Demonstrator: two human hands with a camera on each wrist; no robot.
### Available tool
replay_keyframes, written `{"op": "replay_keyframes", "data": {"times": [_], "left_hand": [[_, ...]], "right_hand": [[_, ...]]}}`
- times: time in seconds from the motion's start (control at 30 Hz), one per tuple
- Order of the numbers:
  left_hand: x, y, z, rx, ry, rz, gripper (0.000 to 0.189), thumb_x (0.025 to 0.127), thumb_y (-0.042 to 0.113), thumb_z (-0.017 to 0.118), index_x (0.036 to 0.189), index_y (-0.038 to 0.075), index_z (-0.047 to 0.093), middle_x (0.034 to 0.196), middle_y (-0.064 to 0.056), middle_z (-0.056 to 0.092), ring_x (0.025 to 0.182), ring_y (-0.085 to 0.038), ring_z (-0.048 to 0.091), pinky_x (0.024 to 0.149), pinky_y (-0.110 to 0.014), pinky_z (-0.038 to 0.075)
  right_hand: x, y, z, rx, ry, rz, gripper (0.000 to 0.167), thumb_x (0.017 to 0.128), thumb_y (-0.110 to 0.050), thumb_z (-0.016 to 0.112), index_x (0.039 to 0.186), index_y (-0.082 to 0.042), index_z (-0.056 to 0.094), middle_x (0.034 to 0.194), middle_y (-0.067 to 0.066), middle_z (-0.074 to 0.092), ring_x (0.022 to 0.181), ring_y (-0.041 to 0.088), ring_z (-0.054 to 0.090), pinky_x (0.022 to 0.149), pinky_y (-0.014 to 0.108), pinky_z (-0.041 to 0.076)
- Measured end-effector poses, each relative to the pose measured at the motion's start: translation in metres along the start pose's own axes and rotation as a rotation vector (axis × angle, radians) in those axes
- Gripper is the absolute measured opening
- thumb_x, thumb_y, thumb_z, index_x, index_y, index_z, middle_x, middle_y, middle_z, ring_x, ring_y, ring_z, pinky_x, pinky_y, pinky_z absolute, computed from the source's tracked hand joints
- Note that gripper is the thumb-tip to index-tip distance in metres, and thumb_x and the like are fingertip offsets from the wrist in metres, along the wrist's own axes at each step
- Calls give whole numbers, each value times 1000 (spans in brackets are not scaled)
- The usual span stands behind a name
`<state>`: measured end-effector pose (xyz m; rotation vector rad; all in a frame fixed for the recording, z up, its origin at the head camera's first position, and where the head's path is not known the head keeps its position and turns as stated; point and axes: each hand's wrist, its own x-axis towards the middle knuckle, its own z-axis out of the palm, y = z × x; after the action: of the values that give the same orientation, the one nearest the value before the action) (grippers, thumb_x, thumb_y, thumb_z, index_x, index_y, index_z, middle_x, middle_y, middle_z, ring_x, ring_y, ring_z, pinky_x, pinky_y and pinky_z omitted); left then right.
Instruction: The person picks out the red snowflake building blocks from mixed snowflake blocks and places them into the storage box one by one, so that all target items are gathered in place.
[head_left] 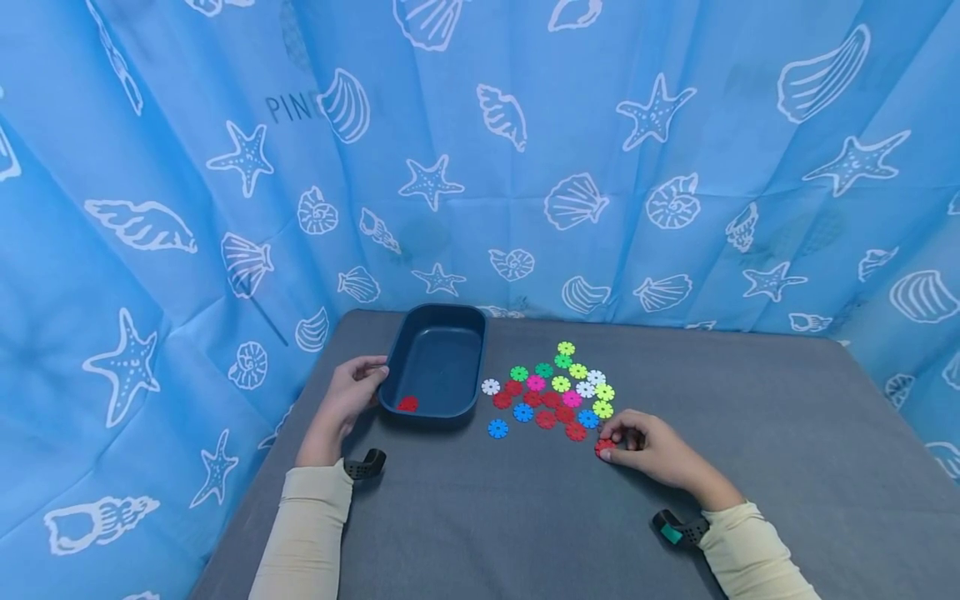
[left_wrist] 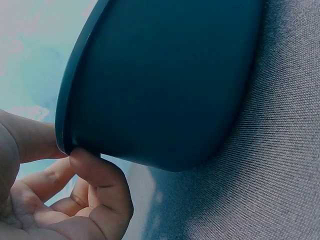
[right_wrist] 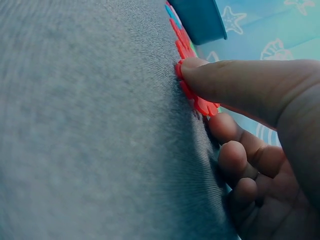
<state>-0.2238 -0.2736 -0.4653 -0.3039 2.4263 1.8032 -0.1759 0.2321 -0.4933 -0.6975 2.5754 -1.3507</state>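
Observation:
A dark blue tray (head_left: 437, 414) stands on the table, one red notched disc (head_left: 408, 404) lying in its near left corner. At the tray's left side my left hand (head_left: 356, 390) pinches the rim between thumb and finger; the left wrist view shows the fingers (left_wrist: 102, 175) curled at the rim. My right hand (head_left: 651, 447) holds a red snowflake-shaped building disc (head_left: 604, 448) by its edge, low over the cloth at the near right of the pile. In the right wrist view the thumb (right_wrist: 200, 80) presses on this disc and hides part of it.
Several loose discs, among them a blue disc (head_left: 498, 429), a green disc (head_left: 519, 373) and a white disc (head_left: 491, 387), lie spread between the tray and my right hand. Grey cloth (head_left: 510, 517) covers the table. A blue shell-print curtain (head_left: 465, 233) hangs behind it.

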Motion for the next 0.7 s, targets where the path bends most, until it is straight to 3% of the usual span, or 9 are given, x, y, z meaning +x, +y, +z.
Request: {"op": "replay_keyframes", "data": {"times": [0.17,0.4,0.7], "left_hand": [[-1,1,-1,-2,6,-1,42,111,27,57,150,11,57,142,-18,58,122,-29,58,96,-40,55],[-1,2,1,-8,-1,-7,43,111,27,57,151,10,57,144,-19,58,130,-33,58,109,-54,51],[-2,1,1,-1,9,1,41,111,27,57,149,11,58,142,-19,59,125,-31,60,101,-46,56]], "right_hand": [[1,-2,-3,7,-15,16,17,93,-17,83,103,-10,71,91,4,63,71,12,54,62,27,47],[0,-3,-6,21,-45,26,17,94,-18,82,103,-9,70,88,3,64,73,13,56,64,27,49],[3,-5,-10,18,-84,27,11,97,-15,79,101,-8,72,90,3,70,79,10,61,69,27,52]]}}
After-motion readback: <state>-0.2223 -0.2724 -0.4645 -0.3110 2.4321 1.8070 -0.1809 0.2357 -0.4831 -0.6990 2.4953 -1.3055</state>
